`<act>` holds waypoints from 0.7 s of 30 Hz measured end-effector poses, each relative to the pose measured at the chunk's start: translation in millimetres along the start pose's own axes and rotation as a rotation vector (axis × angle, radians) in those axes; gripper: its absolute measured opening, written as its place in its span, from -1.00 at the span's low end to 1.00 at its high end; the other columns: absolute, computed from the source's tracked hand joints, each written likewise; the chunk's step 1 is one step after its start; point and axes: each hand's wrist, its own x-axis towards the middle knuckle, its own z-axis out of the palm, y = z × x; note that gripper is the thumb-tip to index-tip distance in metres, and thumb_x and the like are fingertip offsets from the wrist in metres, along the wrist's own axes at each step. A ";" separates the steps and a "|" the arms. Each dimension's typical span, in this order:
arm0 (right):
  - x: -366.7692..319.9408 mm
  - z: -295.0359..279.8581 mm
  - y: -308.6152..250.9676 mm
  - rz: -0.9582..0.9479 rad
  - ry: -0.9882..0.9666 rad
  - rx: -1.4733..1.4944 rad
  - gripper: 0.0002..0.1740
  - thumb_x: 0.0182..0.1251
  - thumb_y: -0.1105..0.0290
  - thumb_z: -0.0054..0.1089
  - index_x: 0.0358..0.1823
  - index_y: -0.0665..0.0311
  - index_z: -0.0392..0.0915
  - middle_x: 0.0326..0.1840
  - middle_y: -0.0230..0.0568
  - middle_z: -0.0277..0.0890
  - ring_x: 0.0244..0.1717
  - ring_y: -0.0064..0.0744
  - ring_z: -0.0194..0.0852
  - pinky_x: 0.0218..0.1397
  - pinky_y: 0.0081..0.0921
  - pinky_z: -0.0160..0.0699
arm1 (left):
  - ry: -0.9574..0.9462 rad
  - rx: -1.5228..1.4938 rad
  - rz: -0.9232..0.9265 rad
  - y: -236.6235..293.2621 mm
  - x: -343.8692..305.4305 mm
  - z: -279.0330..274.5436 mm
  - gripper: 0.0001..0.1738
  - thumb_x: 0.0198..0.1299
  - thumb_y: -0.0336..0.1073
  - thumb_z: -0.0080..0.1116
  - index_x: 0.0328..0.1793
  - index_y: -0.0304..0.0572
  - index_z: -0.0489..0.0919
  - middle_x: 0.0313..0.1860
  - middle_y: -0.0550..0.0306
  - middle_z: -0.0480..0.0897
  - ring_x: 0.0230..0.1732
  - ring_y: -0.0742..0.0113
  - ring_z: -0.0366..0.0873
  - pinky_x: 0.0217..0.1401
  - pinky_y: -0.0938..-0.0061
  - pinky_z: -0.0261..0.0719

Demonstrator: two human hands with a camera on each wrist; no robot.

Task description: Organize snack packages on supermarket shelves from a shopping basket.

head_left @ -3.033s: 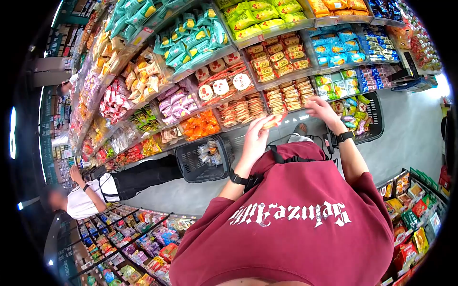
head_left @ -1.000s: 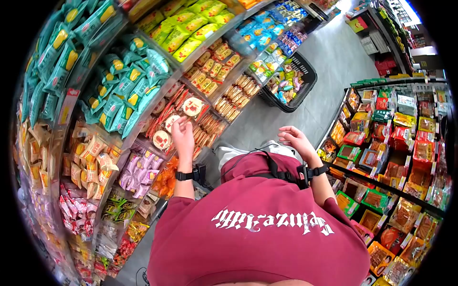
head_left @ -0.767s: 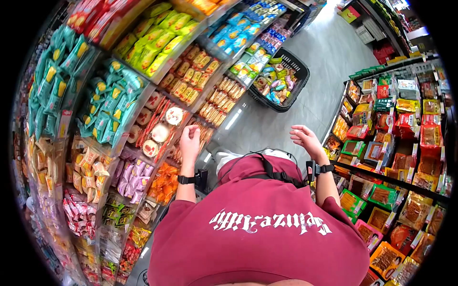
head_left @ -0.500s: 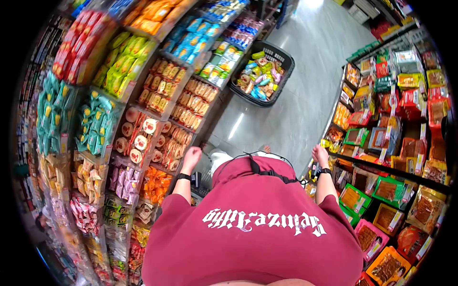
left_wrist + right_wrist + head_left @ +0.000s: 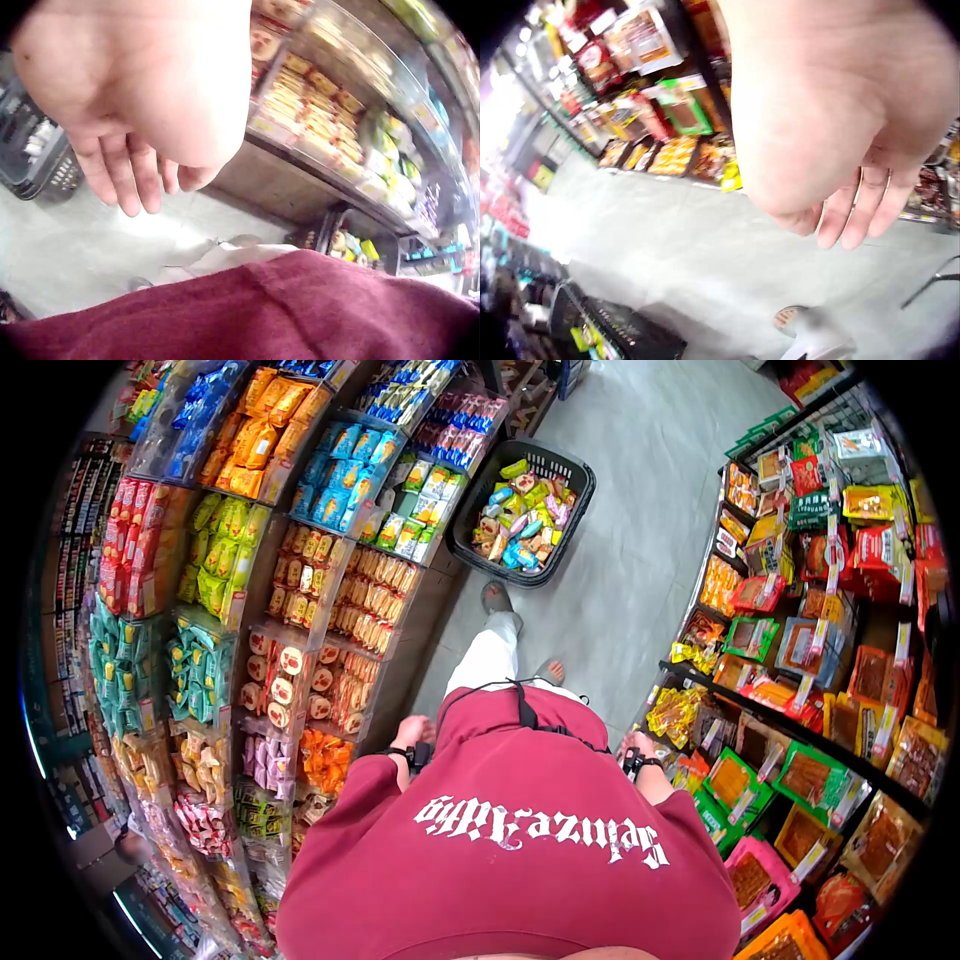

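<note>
My left hand (image 5: 412, 733) hangs beside the maroon shirt, near the snack shelf's lower bins. In the left wrist view its fingers (image 5: 124, 172) droop loosely and hold nothing. On the other side, my right hand (image 5: 636, 744) hangs low next to the rack of flat packets, also holding nothing. The right wrist view shows its relaxed fingers (image 5: 866, 210) over the grey floor. Ahead of my feet stands a black shopping basket (image 5: 540, 460) partly filled with small wrapped snacks (image 5: 525, 520).
Tiered clear bins of wrapped snacks (image 5: 298, 690) line the left. A rack of flat food packs (image 5: 805, 775) runs along the right. Grey floor (image 5: 640, 490) lies between them. Another black basket (image 5: 52, 176) shows at the left wrist view's left edge.
My view has swung rightward along the aisle, and the black basket is nearer. Both hands have dropped to my sides; the left, earlier holding a small packet, has left the shelf.
</note>
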 end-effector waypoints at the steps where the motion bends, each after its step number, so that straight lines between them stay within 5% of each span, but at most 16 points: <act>1: -97.9 65.4 -49.5 -0.088 0.059 -0.066 -0.74 0.46 0.39 0.03 -0.47 0.11 0.30 -0.57 -0.38 0.27 -0.62 -0.33 0.25 -0.55 -0.34 0.29 | -0.040 -0.112 0.032 -8.6 41.5 -6.1 -0.80 0.41 -0.26 0.15 0.04 -0.18 0.59 -0.17 0.01 0.73 -0.26 0.17 0.70 -0.21 0.17 0.70; 3: -105.5 87.7 -115.4 -0.310 -0.291 -0.362 -0.87 0.49 0.36 0.10 -0.27 0.20 0.46 -0.44 -0.34 0.45 -0.54 -0.40 0.40 -0.54 -0.40 0.37 | 0.006 -0.095 0.087 32.8 65.1 5.9 -0.82 0.43 -0.22 0.16 0.03 -0.10 0.57 -0.24 0.06 0.71 -0.36 0.22 0.69 -0.30 0.23 0.70; 5: -178.7 158.9 -167.7 -0.484 -0.057 -0.383 -0.82 0.53 0.30 0.15 0.01 0.21 0.58 -0.29 -0.30 0.62 -0.41 -0.49 0.56 -0.47 -0.50 0.50 | -0.010 -0.137 0.114 72.7 97.1 17.0 -0.83 0.45 -0.20 0.16 0.01 -0.09 0.57 -0.26 0.09 0.71 -0.39 0.26 0.69 -0.37 0.34 0.69; 7: -177.5 193.9 -216.1 -0.597 -0.082 -0.435 -0.69 0.54 0.29 0.19 0.22 0.18 0.58 -0.15 -0.27 0.71 -0.30 -0.53 0.65 -0.34 -0.56 0.61 | -0.026 -0.168 0.195 118.6 127.8 31.5 -0.81 0.44 -0.19 0.17 -0.01 -0.12 0.56 -0.22 0.08 0.73 -0.39 0.30 0.70 -0.42 0.39 0.67; 11: -209.7 248.0 -284.0 -0.706 -0.033 -0.493 -0.71 0.56 0.29 0.17 0.21 0.19 0.58 -0.10 -0.31 0.70 -0.20 -0.54 0.67 -0.20 -0.59 0.64 | -0.044 -0.165 0.194 218.7 139.6 65.8 -0.80 0.42 -0.22 0.15 0.03 -0.14 0.59 -0.26 0.10 0.75 -0.42 0.35 0.69 -0.39 0.40 0.68; 16: -214.4 284.3 -334.2 -0.578 -0.010 -0.585 -0.69 0.56 0.34 0.18 0.22 0.28 0.56 -0.12 -0.29 0.68 -0.23 -0.54 0.66 -0.27 -0.60 0.60 | -0.099 -0.077 0.359 316.9 152.3 74.1 -0.81 0.43 -0.23 0.15 -0.04 -0.18 0.62 -0.29 0.14 0.74 -0.40 0.42 0.66 -0.36 0.46 0.64; 21: -220.2 316.6 -371.0 -0.337 0.045 -0.816 -0.71 0.53 0.35 0.17 0.19 0.23 0.57 -0.10 -0.33 0.69 -0.27 -0.54 0.64 -0.35 -0.56 0.57 | -0.006 -0.238 0.278 322.8 193.1 63.5 -0.77 0.48 -0.18 0.14 0.03 -0.17 0.63 -0.24 0.16 0.72 -0.31 0.42 0.68 -0.25 0.50 0.67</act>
